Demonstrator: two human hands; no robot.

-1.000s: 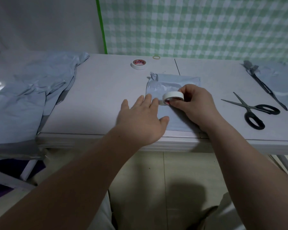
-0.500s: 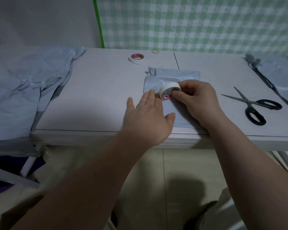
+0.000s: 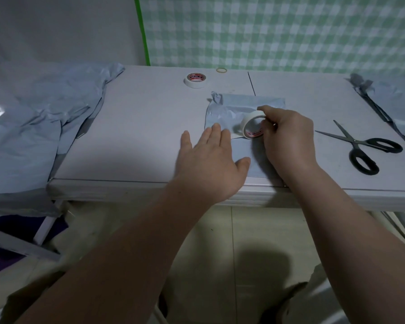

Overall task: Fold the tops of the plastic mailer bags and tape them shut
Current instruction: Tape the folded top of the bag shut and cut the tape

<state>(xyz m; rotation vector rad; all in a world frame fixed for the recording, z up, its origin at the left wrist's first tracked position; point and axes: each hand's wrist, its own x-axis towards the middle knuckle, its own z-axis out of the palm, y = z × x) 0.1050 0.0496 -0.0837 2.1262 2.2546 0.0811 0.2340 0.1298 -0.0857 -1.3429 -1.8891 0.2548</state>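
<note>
Around the grey mailer bag (image 3: 222, 113), flat at the near edge of the table (image 3: 138, 136), we see a spare tape roll (image 3: 196, 80) and a rubber band (image 3: 221, 70) behind it, black scissors (image 3: 360, 148) to its right and a heap of bags (image 3: 33, 127) far left. Our left hand (image 3: 208, 164) lies flat, fingers straight, on the bag's left edge, while our right hand (image 3: 288, 136) pinches a white tape roll (image 3: 251, 125) on edge over the bag. Our right wrist hides the bag's near right corner.

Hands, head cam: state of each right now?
Left hand: open, fingers flat on the mailer bag.
Right hand: closed, gripping the tape roll over the bag.
</note>
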